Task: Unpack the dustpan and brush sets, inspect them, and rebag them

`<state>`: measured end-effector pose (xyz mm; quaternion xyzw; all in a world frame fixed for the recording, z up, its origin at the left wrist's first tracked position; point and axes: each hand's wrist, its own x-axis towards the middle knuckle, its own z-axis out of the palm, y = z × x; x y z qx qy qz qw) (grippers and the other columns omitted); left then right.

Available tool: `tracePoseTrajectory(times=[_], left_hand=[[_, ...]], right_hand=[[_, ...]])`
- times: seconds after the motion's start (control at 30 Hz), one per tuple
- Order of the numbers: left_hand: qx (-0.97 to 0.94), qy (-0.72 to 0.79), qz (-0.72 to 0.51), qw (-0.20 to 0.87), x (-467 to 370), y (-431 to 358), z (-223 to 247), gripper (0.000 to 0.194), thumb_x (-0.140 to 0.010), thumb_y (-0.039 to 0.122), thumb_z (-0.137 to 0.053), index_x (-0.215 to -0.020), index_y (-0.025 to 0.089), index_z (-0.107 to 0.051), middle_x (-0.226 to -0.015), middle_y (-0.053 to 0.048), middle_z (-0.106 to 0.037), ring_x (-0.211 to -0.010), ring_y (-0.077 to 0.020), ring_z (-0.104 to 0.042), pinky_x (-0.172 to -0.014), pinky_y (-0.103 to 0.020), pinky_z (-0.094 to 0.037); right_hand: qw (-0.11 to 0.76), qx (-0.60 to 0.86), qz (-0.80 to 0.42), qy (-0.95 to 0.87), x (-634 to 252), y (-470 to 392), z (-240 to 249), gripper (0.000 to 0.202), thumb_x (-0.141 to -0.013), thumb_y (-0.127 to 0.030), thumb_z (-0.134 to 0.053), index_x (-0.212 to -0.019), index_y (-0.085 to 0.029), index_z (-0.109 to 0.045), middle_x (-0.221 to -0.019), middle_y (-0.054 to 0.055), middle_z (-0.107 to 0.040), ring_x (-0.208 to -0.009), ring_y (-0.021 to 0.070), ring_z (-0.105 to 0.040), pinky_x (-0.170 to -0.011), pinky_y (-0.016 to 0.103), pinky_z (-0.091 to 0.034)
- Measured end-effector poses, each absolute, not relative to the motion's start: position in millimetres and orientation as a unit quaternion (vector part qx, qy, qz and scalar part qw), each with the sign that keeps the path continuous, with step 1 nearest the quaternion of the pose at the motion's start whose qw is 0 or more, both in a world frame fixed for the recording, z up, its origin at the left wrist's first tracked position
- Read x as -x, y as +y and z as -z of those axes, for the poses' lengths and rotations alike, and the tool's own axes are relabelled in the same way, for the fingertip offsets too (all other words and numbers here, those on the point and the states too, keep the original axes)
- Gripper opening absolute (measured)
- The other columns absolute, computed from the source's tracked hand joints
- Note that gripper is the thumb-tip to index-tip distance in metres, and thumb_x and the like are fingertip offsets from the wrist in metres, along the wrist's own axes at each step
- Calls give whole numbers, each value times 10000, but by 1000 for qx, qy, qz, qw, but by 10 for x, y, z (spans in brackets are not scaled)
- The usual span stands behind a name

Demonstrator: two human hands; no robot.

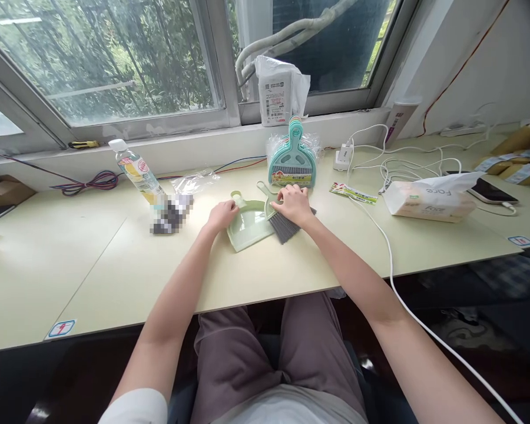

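Observation:
A pale green dustpan (249, 227) lies on the table in front of me, its short handle pointing away. My left hand (223, 214) grips its left side, fingers closed at the rim. Overlapping the dustpan's right side is a small hand brush (284, 227) with grey bristles and a light green looped handle. My right hand (293, 202) is closed over the brush where handle meets head, partly hiding it. Behind my right hand, a stack of teal dustpan-and-brush sets (294, 154) stands in clear plastic wrapping.
A bottle (136, 169) stands left, beside a blurred-out patch and a plastic wrapper (194, 181). To the right are a label strip (352, 193), a tissue pack (428, 201), a phone (490, 191) and white cables. A white package (275, 99) sits on the sill.

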<state>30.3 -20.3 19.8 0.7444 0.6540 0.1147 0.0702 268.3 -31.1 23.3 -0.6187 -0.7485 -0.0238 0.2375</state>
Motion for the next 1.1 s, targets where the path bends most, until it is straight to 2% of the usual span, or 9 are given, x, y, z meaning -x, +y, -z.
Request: tracePoseTrajectory(times=[0.17,0.33,0.43,0.53,0.63,0.73,0.8,0.9,1.1], left_hand=[[-746,630,-158,145,-594,-307,-208,308,-918,370,-400,-992,181,-631,-1096,-112,-686,-966,-235,-626,-772,-298,-443],[-759,571,-197,242,-706,-362,-170,324,-920,336,-366,-817,159,-617,-672,-40,-656,-555,-159,-577,-600,-270,-440],[-788,512,-211,268,-677,-353,-133,327,-927,305,-343,-778,168,-600,-598,-1,-610,-468,-130,-519,-566,-261,-427],[-820,509,-217,144,-589,-330,-113,286,-926,339,-416,-833,187,-640,-684,-10,-648,-602,-149,-584,-639,-265,-433],[-837,509,-200,-19,-486,-314,-111,210,-906,329,-505,-1008,211,-647,-897,-43,-678,-790,-180,-624,-703,-279,-442],[-848,472,-202,-132,-431,-304,-114,329,-879,285,-576,-1199,207,-571,-1145,-99,-624,-1017,-227,-592,-777,-309,-462],[-858,433,-200,-189,-428,-298,-109,351,-869,230,-585,-1218,196,-561,-1221,-127,-586,-1114,-257,-544,-855,-349,-457],[-893,359,-163,-216,-442,-287,-79,258,-900,140,-495,-1126,193,-609,-1166,-120,-605,-1072,-240,-552,-874,-362,-456],[-899,345,-146,-226,-441,-264,-8,276,-926,118,-433,-1090,196,-641,-1081,-95,-638,-961,-197,-596,-723,-297,-482]], right_hand=[[204,571,19,-795,-2578,-363,-194,230,-852,-394,-562,-823,-177,-634,-990,119,-665,-1021,286,-523,-896,418,-306],[187,550,5,-814,-2528,-417,-201,216,-872,-387,-556,-818,-187,-620,-968,110,-676,-1011,281,-541,-891,412,-303],[174,543,-4,-822,-2538,-419,-206,210,-878,-387,-556,-814,-192,-604,-961,94,-677,-1011,275,-546,-889,405,-303],[173,536,-16,-826,-2564,-398,-204,217,-881,-401,-559,-820,-197,-598,-971,84,-675,-1007,269,-552,-878,395,-308],[179,530,-26,-828,-2581,-371,-192,219,-883,-405,-562,-821,-198,-598,-967,82,-672,-1003,270,-556,-872,391,-314],[191,514,-45,-835,-2575,-355,-172,212,-881,-403,-574,-824,-200,-597,-974,75,-667,-1011,264,-558,-863,380,-323],[199,494,-62,-844,-2562,-354,-157,194,-883,-389,-578,-833,-202,-595,-985,68,-662,-1018,254,-561,-856,367,-329],[206,473,-78,-853,-2541,-362,-143,169,-885,-366,-579,-845,-203,-590,-970,59,-652,-1001,239,-572,-841,351,-342],[201,462,-66,-861,-2548,-356,-143,167,-884,-360,-587,-842,-198,-597,-943,54,-641,-948,219,-580,-822,330,-369]])
